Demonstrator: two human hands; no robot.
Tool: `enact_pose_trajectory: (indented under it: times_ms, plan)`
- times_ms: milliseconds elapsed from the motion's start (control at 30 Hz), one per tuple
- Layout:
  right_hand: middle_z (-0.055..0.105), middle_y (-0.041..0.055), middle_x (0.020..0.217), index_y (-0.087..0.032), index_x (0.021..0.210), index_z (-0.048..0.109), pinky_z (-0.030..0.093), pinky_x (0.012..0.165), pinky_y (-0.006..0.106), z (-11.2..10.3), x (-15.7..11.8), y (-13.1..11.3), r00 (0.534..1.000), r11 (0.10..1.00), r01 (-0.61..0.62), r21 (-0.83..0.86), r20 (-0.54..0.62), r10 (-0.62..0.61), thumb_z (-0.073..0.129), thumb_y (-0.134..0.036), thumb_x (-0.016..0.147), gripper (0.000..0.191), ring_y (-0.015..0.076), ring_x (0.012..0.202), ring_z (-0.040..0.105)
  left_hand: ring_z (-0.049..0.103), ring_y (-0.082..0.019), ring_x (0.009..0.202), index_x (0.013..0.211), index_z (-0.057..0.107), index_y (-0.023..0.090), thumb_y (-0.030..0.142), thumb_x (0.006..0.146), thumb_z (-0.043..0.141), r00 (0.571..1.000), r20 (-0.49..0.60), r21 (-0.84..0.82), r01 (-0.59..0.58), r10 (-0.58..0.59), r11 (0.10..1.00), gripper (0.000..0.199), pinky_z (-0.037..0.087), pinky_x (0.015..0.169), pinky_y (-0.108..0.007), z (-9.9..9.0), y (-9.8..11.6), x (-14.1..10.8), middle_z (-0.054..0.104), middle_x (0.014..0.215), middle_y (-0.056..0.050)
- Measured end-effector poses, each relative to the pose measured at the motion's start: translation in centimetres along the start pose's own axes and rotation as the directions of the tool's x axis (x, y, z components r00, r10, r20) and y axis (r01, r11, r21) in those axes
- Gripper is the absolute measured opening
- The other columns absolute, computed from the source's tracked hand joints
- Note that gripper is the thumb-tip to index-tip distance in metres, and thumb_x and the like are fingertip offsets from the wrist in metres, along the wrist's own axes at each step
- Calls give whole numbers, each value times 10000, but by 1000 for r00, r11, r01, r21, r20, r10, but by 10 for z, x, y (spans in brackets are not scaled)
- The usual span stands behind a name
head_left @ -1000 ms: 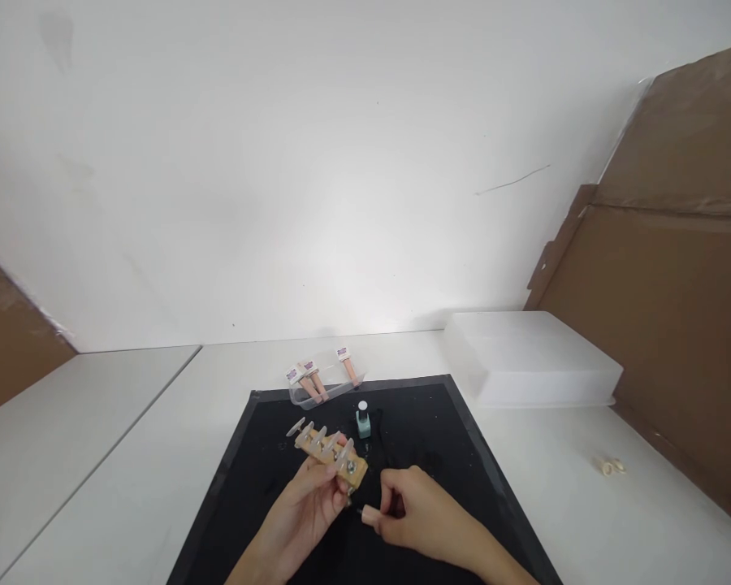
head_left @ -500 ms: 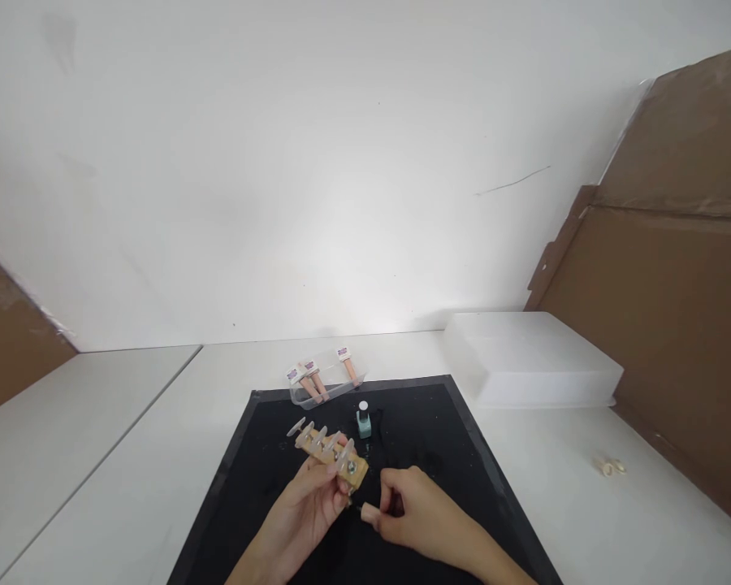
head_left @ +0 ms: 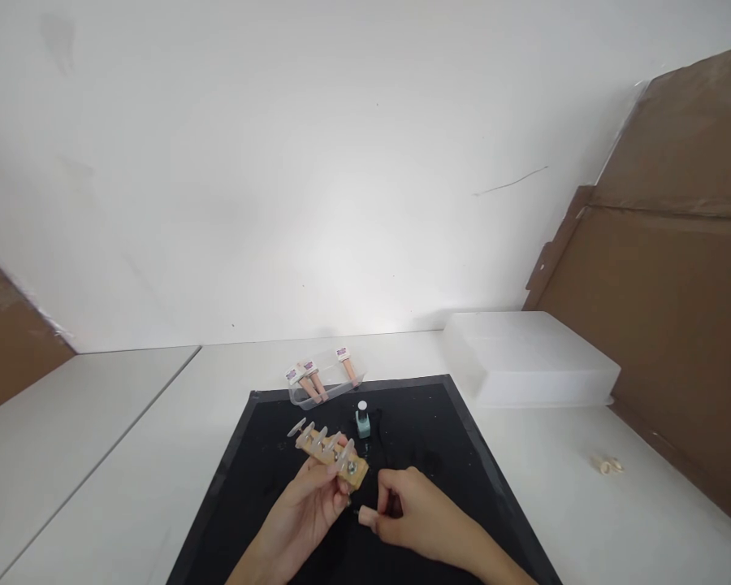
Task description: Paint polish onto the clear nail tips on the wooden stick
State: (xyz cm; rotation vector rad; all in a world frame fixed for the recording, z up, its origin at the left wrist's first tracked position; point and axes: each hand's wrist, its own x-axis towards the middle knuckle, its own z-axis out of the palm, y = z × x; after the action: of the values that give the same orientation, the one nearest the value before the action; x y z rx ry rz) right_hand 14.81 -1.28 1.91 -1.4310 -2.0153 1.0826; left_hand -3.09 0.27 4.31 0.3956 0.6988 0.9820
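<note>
So a pale wooden block [head_left: 359, 476] is held tilted above the middle of the mat, with a row of clear paddles [head_left: 344, 457] stuck up along it, all smooth, rounded and see-through, and a bit of shiny metal showing at the near end. It's carried by the left hand [head_left: 310, 502], whose grip is pinched around it, thumb on the near side and fingers behind, so a chunk of the underside is hidden. A small peach cylinder [head_left: 368, 516] is pinched between thumb and fingers in the grip of the right hand [head_left: 415, 516], with a thin dark tip pointed toward the block's lower end; whether anything is touched by that tip can't be told. Just beyond the block, a squat teal bottle [head_left: 363, 424] is stood upright, topped with a dark, pale-ended cap. Further back, a flimsy clear tray [head_left: 335, 392] is set across the far edge of the black mat [head_left: 426, 431], and three peach sticks [head_left: 317, 385] with white printed labels are propped in it. Part of the white desk [head_left: 560, 463] on the right is taken up by a frosted, boxy plastic bin [head_left: 542, 370], with some little cream rings [head_left: 609, 465] left nearer. The whole spot is closed in by a scuffed white wall [head_left: 353, 211] and brown cardboard [head_left: 670, 301].
</note>
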Motion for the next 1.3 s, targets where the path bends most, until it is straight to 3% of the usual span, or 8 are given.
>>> enact_pose_trajectory:
  times_ms: [333, 567, 800, 967, 1167, 1300]
  plan:
    - [483, -52, 519, -166, 627, 543, 257, 399, 164, -1, 1, 2, 1000, 1000, 6, 24, 4, -6, 619, -316, 745, 206, 77, 458, 404, 525, -64, 530, 1098, 556, 178, 72, 648, 670, 1000, 23, -19, 1, -1, 1000, 477, 437, 510, -162, -5, -2, 2, 590, 727, -5]
    - [472, -55, 525, -164, 637, 529, 283, 425, 174, -14, -1, -5, 1000, 987, 4, 159, -4, -3, 614, -363, 765, 252, 82, 479, 397, 527, -64, 517, 1111, 543, 181, 28, 688, 605, 1000, -25, -17, -9, 8, 1000, 455, 453, 508, -166, -2, 0, 2, 589, 718, -8]
    - [404, -69, 542, -189, 649, 453, 295, 448, 195, -23, 10, -6, 968, 931, 39, 362, -246, 55, 573, -429, 790, 303, 87, 487, 365, 534, -68, 544, 1048, 574, 167, 80, 664, 660, 1000, -4, 20, 3, -3, 1000, 403, 446, 526, -168, -6, -1, 2, 599, 726, -12]
    - [388, -76, 572, -199, 717, 458, 301, 419, 192, -27, 12, -9, 949, 800, 92, 592, -297, 110, 626, -398, 733, 261, 78, 453, 365, 544, -84, 568, 879, 617, 148, 137, 655, 689, 999, 21, 173, 26, -31, 984, 236, 438, 538, -191, -8, -2, -1, 602, 714, -17]
    - [402, -81, 530, -195, 753, 513, 273, 418, 201, -30, 5, -15, 959, 556, 197, 808, -275, 61, 667, -354, 716, 224, 68, 419, 318, 550, -104, 595, 900, 591, 157, 132, 654, 692, 997, 35, 365, 53, -71, 930, 267, 427, 540, -228, -3, -6, -5, 594, 735, -12]
    - [406, -74, 515, -189, 749, 550, 248, 421, 211, -29, 3, -12, 967, 443, 217, 870, -255, 27, 696, -271, 701, 174, 69, 421, 306, 547, -104, 612, 919, 572, 157, 138, 662, 678, 995, 30, 417, 72, -92, 906, 278, 429, 567, -239, -4, -7, -4, 598, 750, -11]
